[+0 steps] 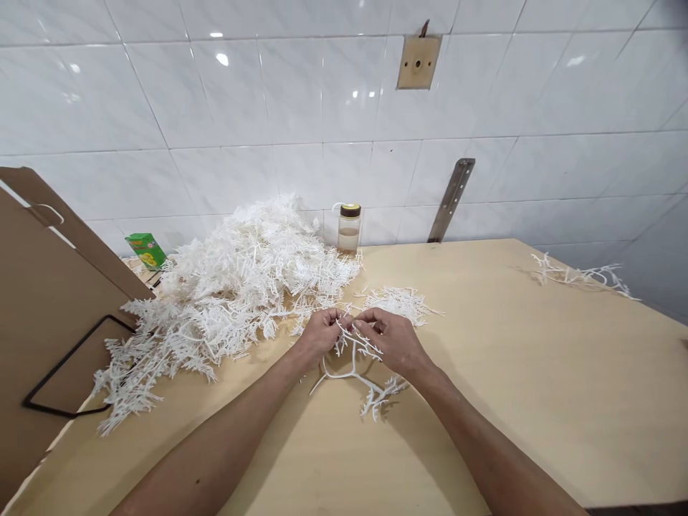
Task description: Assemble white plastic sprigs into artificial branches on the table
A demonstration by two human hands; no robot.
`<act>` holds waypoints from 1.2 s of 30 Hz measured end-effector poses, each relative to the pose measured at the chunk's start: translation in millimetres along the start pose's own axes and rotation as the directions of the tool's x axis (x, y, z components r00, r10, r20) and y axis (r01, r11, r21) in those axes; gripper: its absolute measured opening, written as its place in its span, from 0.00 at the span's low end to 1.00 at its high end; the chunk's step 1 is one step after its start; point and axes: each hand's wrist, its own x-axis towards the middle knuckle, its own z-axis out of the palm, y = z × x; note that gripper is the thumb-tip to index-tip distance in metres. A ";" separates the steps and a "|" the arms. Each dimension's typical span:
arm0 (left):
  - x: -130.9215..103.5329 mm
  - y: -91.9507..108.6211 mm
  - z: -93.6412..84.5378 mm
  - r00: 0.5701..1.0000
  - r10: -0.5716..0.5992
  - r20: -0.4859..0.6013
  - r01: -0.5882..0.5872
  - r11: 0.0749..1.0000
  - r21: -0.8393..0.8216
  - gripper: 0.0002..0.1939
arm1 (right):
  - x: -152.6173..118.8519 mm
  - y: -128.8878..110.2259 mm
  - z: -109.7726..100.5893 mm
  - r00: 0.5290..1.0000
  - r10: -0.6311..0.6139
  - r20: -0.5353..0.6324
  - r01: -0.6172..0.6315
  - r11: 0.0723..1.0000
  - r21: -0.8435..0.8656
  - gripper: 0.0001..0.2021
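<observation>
Both my hands are close together at the middle of the table, over a white branched piece (pixel 352 364) with small twigs. My left hand (pixel 321 333) pinches the upper end of this piece. Just to the right, my right hand (pixel 391 338) has thumb and forefinger closed on the same end. The lower branches hang toward the table below my fingers. A large heap of white branched pieces (pixel 252 265) lies to the left. Behind my right hand is a small pile of short white twigs (pixel 400 304).
A lidded jar (pixel 349 231) stands by the tiled wall. At the left are a brown cardboard box (pixel 54 287), a green carton (pixel 146 251) and a black wire frame (pixel 67 413). A metal strip (pixel 452 199) leans on the wall. More white branches (pixel 580 275) lie at the right.
</observation>
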 end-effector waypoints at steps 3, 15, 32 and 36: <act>0.8 -2.5 1.1 1.000 0.017 -0.021 -0.016 1.000 0.024 0.18 | 1.2 0.6 2.0 0.999 0.049 -0.019 -0.049 0.999 -0.021 0.11; -2.6 -7.7 1.7 0.975 0.218 -0.035 -0.187 0.898 0.398 0.12 | 0.6 -4.1 2.7 0.998 0.065 -0.009 -0.066 0.991 -0.117 0.09; -8.3 -9.6 10.1 0.931 0.360 -0.066 -0.253 0.763 0.594 0.09 | 0.8 -3.4 13.0 0.998 0.054 -0.044 -0.062 0.980 -0.189 0.08; -11.1 -7.1 12.4 0.869 0.484 -0.105 -0.322 0.714 0.622 0.06 | 2.9 -2.5 12.6 0.984 0.155 -0.086 -0.168 0.969 -0.182 0.07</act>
